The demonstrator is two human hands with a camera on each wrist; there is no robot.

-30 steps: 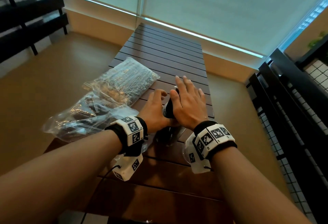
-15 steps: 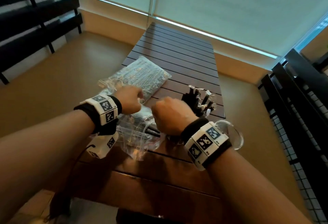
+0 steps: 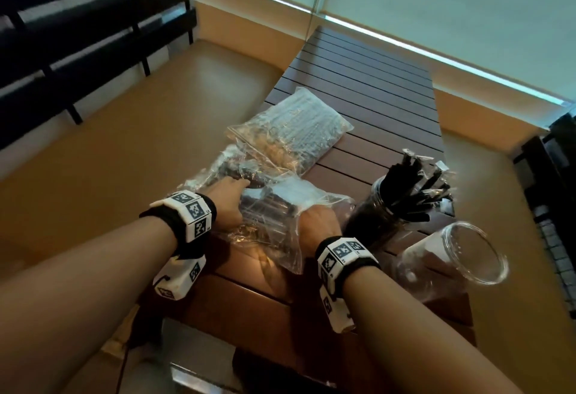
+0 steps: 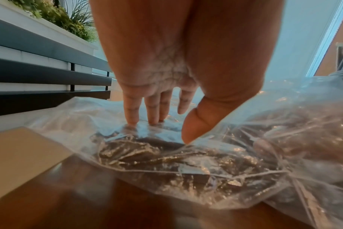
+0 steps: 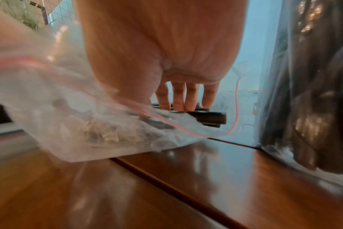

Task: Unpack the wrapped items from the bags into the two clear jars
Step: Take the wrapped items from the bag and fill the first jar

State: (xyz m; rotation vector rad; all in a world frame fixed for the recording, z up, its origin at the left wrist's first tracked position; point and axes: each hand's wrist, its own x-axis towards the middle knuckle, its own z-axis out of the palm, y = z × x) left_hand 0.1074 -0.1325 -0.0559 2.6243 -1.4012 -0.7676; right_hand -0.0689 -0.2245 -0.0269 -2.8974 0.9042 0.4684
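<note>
Head view: jar (image 3: 378, 222) upright, items (image 3: 414, 188) splayed upward.

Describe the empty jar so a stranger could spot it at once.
Start at the slatted wooden table and go to its near right corner. Two clear jars stand there: the empty jar is nearer, while the full jar bristles with dark wrapped sticks.

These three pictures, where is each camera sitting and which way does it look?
Head: worn high, looking down at the table; shows both forearms and left hand.
Left wrist: looks along the straight fingers pressing the near bag.
Right wrist: looks along the right hand reaching into that bag, beside the filled jar.
Shared: all see the near bag.
</note>
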